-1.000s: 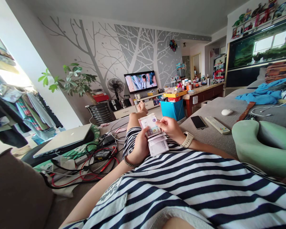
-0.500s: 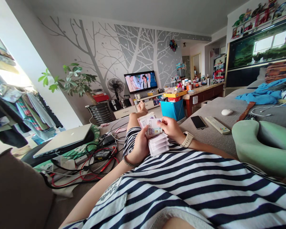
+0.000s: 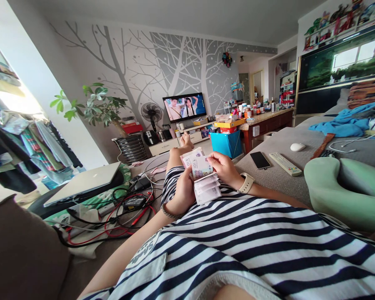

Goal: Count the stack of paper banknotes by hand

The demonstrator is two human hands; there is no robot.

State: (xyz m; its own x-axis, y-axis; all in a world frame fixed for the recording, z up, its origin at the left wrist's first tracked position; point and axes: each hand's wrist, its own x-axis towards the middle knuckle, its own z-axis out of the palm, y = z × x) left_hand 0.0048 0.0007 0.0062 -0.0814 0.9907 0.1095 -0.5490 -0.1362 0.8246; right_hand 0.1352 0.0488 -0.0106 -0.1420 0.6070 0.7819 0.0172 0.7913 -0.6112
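Pale purplish banknotes [image 3: 200,166], "5" showing, lower ends fanned.

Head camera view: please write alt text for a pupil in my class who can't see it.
The left hand holds a stack of banknotes over striped clothes, and the right hand pinches its right edge. A phone and a remote control lie to the right, a laptop and tangled cables to the left, with a television ahead.

With the fingers [image 3: 189,172] of our left hand [image 3: 183,193] we clasp a bundle of banknotes [image 3: 201,167], and our right hand [image 3: 224,168] pinches its edge. To our right a phone [image 3: 260,160] and a remote [image 3: 285,164] lie on the sofa [image 3: 259,179]; cables [image 3: 140,216] lie to our left.
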